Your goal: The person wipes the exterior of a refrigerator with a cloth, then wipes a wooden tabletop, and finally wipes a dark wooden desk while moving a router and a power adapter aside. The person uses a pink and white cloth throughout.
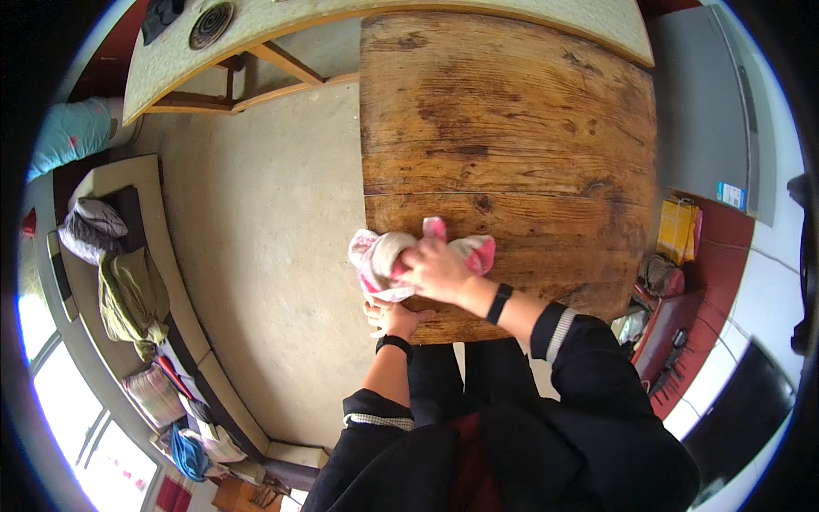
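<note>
A pink and white cloth (384,256) lies bunched at the near left corner of a worn wooden table (512,147), partly over its left edge. My right hand (435,272) grips the cloth from above, its fingers sunk in the folds and slightly blurred. Just below the cloth, my left hand (393,318) rests at the table's corner with its fingers spread. The cloth hides the tips of some left fingers, so whether they touch it is unclear.
A pale counter (345,9) with a dark coil on it runs behind the table. A sofa (185,313) with clothes and cushions lines the left side. A grey refrigerator (697,109) and a red cabinet (665,333) stand at the right. Part of another person (77,134) shows far left.
</note>
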Demonstrator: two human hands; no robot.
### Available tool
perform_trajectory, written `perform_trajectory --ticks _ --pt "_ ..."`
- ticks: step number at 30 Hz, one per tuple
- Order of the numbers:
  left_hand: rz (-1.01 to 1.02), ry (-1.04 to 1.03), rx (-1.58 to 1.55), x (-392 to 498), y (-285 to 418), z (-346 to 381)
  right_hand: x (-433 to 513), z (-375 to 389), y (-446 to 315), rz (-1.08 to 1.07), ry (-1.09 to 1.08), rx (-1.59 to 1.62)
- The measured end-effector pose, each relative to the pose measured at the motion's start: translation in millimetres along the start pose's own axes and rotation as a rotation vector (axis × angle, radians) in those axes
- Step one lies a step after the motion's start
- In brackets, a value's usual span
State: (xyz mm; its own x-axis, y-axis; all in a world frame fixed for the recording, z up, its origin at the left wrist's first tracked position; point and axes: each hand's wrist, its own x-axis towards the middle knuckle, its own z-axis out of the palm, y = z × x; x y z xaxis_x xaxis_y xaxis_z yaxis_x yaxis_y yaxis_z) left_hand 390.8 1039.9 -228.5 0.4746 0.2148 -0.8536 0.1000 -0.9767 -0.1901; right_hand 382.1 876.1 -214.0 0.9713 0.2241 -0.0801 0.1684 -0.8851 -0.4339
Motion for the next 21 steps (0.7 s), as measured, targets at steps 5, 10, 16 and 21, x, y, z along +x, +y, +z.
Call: perform_trajectory --ticks 5,10,16,21 --pt "-0.041 0.034 -0.14 0 0 -1 -74 -25 115 0.725 0.387 0.235" --pt "-0.043 0.046 -0.148 6 -3 4 -216 -41 181 1.402 0.573 -0.071" --pt "0.054 0.116 -0.136 14 -10 14 -201 1 115 1.78 0.525 0.004" --pt "0.04 0.08 -0.116 21 -14 16 -90 19 -6 1.09 0.374 0.153"
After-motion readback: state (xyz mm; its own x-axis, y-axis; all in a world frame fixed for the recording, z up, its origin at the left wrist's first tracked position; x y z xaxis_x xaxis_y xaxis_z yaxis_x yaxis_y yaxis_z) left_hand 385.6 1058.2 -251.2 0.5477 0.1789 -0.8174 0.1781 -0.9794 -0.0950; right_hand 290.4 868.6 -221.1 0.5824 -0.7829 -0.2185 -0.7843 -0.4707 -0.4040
